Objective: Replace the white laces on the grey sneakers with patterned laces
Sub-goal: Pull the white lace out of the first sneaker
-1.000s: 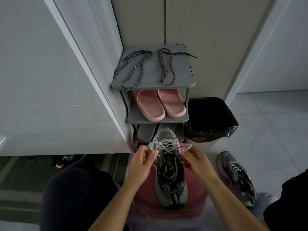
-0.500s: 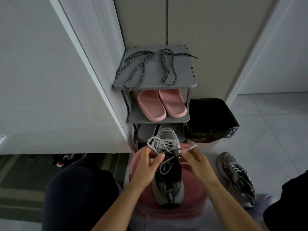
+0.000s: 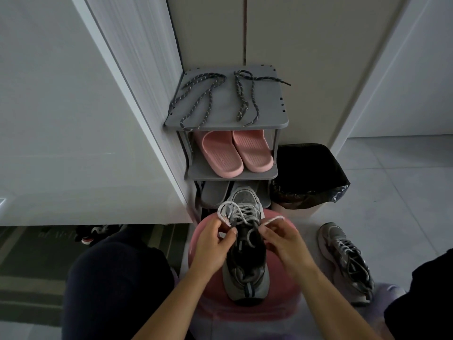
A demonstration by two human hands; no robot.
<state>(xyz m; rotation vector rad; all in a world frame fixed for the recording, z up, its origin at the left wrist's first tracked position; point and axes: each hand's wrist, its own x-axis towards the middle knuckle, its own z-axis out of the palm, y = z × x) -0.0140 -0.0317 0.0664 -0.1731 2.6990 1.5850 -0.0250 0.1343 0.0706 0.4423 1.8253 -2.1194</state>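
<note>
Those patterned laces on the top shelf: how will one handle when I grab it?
Probably floppy: the patterned laces lie in loose curves on the shelf. Likely light, so a pinch should lift one. One end overhangs the front edge, so a tug may drag the lace off.

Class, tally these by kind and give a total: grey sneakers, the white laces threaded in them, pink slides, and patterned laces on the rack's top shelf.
grey sneakers: 2
white laces: 2
pink slides: 2
patterned laces: 2
Total: 8
</note>
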